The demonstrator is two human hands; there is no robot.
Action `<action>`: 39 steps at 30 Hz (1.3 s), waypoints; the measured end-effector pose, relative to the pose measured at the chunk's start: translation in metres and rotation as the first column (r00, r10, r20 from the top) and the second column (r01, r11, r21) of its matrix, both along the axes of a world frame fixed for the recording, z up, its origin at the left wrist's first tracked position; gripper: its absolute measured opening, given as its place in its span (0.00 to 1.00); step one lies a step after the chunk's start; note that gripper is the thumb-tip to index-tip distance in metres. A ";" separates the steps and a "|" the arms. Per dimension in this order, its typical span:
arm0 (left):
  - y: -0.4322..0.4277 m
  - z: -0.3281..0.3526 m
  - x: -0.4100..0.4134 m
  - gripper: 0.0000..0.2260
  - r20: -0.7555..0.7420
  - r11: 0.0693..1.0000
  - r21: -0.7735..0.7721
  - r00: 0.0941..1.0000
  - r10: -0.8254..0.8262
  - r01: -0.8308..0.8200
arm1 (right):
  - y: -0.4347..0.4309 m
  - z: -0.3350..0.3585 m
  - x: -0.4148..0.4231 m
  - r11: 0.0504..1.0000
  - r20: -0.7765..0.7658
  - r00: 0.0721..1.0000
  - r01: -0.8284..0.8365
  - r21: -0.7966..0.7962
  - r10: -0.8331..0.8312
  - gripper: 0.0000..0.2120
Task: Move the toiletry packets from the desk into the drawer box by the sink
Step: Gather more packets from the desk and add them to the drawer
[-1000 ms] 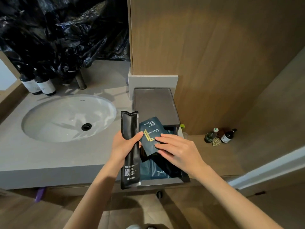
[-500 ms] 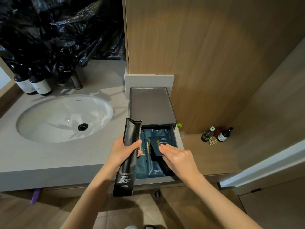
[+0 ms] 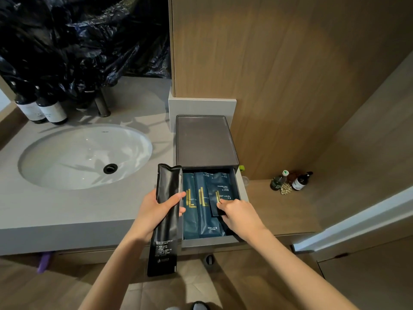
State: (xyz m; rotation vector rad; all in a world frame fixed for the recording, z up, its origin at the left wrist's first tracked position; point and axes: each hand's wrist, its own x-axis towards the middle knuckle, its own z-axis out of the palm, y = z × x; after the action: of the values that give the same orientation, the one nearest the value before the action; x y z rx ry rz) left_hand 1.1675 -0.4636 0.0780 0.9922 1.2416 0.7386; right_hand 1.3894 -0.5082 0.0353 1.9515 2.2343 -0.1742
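Note:
A dark grey drawer box (image 3: 205, 142) stands on the counter right of the sink, its drawer (image 3: 210, 241) pulled open toward me. Inside lie two long dark blue packets (image 3: 190, 211) side by side and a short blue packet (image 3: 220, 193) on the right. My right hand (image 3: 240, 217) is in the drawer, fingertips touching the short packet's lower edge. My left hand (image 3: 154, 214) grips a long black packet (image 3: 166, 220) upright just left of the drawer.
A white sink (image 3: 85, 155) sits in the grey counter (image 3: 67, 211), with dark bottles (image 3: 42, 110) and black plastic sheeting (image 3: 85, 41) behind it. Small bottles (image 3: 290, 181) stand on the lower wooden shelf to the right. A wood wall panel (image 3: 279, 74) rises behind the box.
My right hand lowered the short blue packet from above the drawer into its right side, and it now lies flat there. The left hand kept holding the black packet.

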 end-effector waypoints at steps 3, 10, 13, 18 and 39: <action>-0.001 0.001 0.002 0.14 0.014 1.000 0.002 1.000 -0.011 0.011 | -0.006 0.010 0.001 0.997 -0.090 0.995 0.029 -0.072 -0.036 0.19; -0.002 0.006 0.003 0.16 0.057 1.000 -0.001 0.998 -0.005 0.005 | 0.036 0.015 -0.004 0.991 -0.399 0.907 0.127 -0.044 -0.134 0.30; -0.001 0.006 0.002 0.16 0.071 1.000 -0.003 0.997 -0.006 0.007 | 0.056 0.005 -0.008 0.941 -0.444 0.847 0.174 -0.289 -0.293 0.37; 0.000 0.003 -0.002 0.17 0.076 1.000 0.003 0.997 -0.016 0.016 | 0.046 -0.005 -0.005 0.918 -0.317 0.906 0.157 -0.364 -0.281 0.37; 0.017 0.000 0.012 0.22 0.412 0.953 -0.297 0.894 0.179 -0.054 | -0.008 0.043 -0.024 0.950 -0.707 0.671 0.313 -0.004 -0.224 0.16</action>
State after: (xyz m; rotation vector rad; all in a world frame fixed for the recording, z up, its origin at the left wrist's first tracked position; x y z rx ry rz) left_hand 1.1797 -0.4469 0.0784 0.4847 0.9799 0.8021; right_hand 1.3653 -0.5157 0.0785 2.6048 2.3500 -1.0162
